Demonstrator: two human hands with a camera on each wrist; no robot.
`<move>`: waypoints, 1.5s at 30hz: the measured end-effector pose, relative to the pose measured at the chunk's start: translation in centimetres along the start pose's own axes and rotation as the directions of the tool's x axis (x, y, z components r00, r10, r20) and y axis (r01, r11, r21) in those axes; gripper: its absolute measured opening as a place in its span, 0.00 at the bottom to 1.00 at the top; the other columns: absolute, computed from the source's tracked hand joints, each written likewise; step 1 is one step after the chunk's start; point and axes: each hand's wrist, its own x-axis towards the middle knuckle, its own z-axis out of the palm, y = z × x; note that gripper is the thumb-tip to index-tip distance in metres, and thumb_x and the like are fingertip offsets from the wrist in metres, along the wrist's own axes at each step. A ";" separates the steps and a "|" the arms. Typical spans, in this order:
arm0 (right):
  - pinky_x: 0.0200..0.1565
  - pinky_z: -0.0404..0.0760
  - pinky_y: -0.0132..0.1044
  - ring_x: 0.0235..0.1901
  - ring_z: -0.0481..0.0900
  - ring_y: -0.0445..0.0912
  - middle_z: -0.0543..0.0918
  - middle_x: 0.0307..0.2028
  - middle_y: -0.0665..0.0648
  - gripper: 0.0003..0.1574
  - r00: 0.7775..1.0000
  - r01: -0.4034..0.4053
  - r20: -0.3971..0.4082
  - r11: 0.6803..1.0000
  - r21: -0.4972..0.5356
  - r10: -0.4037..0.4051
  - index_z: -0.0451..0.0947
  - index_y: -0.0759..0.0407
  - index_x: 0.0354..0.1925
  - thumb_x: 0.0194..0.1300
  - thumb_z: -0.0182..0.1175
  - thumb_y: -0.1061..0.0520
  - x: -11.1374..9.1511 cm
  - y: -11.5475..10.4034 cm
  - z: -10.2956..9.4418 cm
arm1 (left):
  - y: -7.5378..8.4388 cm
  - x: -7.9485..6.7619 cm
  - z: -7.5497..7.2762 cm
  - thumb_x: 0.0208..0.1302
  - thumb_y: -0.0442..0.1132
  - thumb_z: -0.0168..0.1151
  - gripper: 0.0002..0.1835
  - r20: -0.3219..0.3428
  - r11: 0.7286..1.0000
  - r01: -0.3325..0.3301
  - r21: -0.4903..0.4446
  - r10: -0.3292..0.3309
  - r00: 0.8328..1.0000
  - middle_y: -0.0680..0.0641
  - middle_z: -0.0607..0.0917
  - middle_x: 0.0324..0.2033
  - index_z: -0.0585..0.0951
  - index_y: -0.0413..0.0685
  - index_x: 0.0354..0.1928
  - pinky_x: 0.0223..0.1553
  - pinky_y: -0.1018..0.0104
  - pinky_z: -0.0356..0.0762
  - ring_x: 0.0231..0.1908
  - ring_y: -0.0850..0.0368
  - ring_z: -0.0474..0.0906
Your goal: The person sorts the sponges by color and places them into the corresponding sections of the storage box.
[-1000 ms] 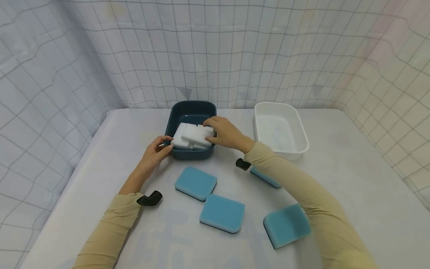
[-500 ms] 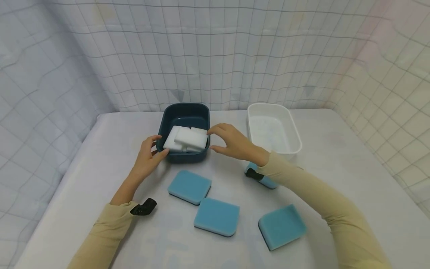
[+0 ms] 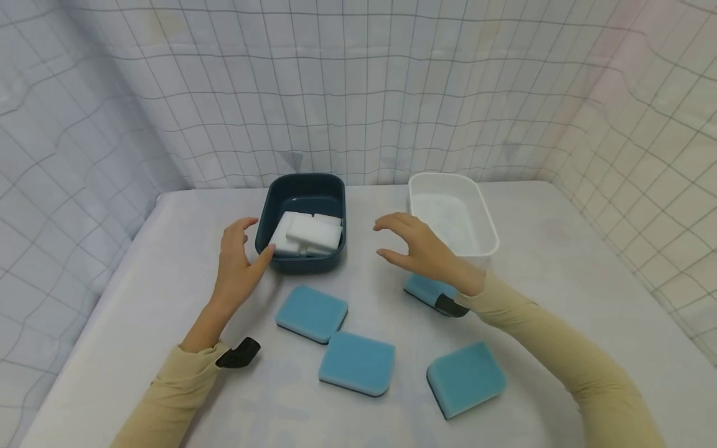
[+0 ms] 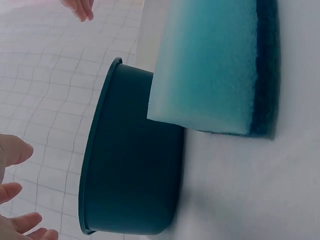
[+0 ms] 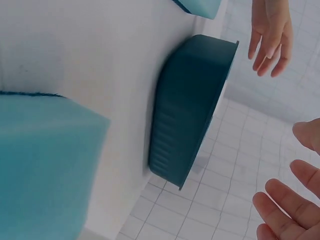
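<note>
In the head view a dark blue bin [image 3: 307, 266] stands at the back of the table with several white sponge blocks [image 3: 315, 231] piled in its front half, one lying across the others. My left hand [image 3: 235, 267] is spread at the bin's left front corner, thumb tip near the rim and holding nothing. To the right of the bin, apart from it, my right hand [image 3: 422, 249] hovers with fingers spread and nothing between them. Its forearm passes over a blue sponge [image 3: 422, 289]. The left wrist view shows the bin's outer wall [image 4: 132, 160] beside the left fingers.
A white bin [image 3: 486, 211] stands at the back right, partly behind the right hand. On the table in front lie more blue sponges with dark undersides: one near the dark bin [image 3: 312, 313], one in the middle [image 3: 357, 363] and one at the right [image 3: 467, 378].
My right hand has let go of the white sponge block and moved right, out of the dark blue bin. My left hand has come off the bin's rim and drawn slightly left.
</note>
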 end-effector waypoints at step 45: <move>0.47 0.69 0.17 0.48 0.70 0.29 0.73 0.46 0.38 0.25 0.490 -0.608 -0.163 0.470 0.640 0.856 0.63 0.64 0.60 0.69 0.52 0.54 -13.4 9.7 -4.0 | 2.1 -3.1 -0.7 0.58 0.45 0.66 0.18 0.699 0.970 -0.241 0.035 0.149 0.700 0.44 0.75 0.55 0.77 0.50 0.50 0.52 0.50 0.74 0.55 0.48 0.72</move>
